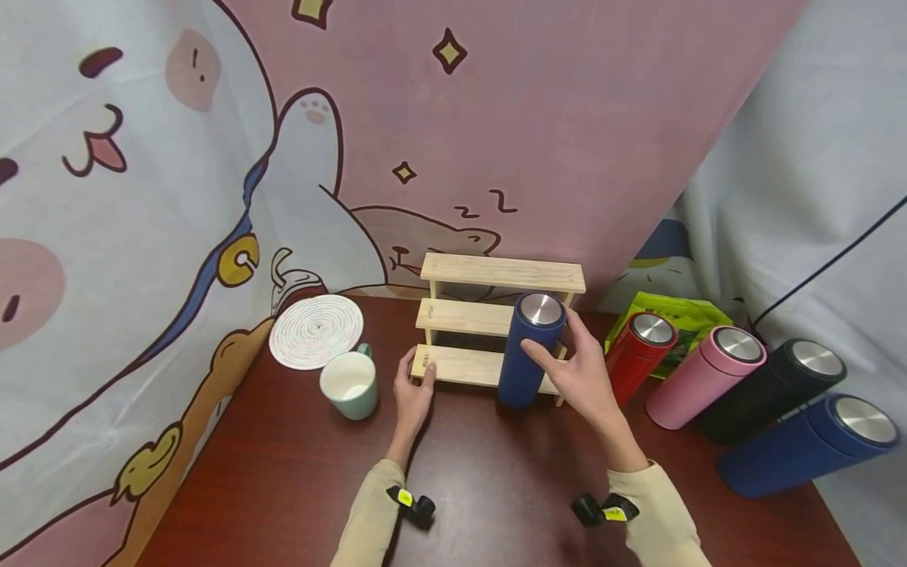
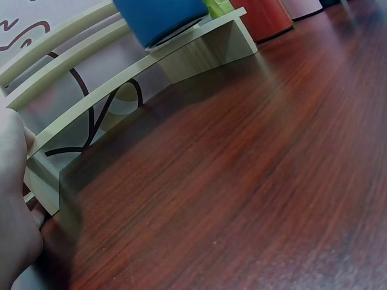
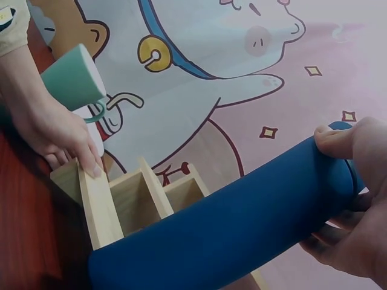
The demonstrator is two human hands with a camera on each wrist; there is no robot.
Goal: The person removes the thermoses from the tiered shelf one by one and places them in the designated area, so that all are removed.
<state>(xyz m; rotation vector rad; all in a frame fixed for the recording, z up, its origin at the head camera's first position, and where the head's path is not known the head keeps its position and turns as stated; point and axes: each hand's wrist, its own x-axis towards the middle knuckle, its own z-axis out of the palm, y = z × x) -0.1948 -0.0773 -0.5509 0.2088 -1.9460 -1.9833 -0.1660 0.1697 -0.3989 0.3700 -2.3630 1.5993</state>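
Note:
My right hand [image 1: 586,379] grips a dark blue thermos bottle [image 1: 520,366] near its top, thumb on one side and fingers round the other. The steel-lidded bottle overlaps the right part of a three-step wooden rack [image 1: 457,364]. In the left wrist view, the base of the blue bottle [image 2: 160,21] shows right at the lowest step's front edge, slightly tilted. My left hand [image 1: 413,398] holds the left end of that lowest step, thumb on top. The right wrist view shows the left hand [image 3: 66,130] pinching the board's end, with its other fingers partly hidden below.
Right of the rack stand a red bottle [image 1: 631,358], a pink bottle [image 1: 697,382], a black bottle [image 1: 768,394] and another blue bottle [image 1: 794,449]. Behind the red one lies a green bag [image 1: 683,315]. A green mug [image 1: 354,394] and a round woven mat [image 1: 312,331] are at left.

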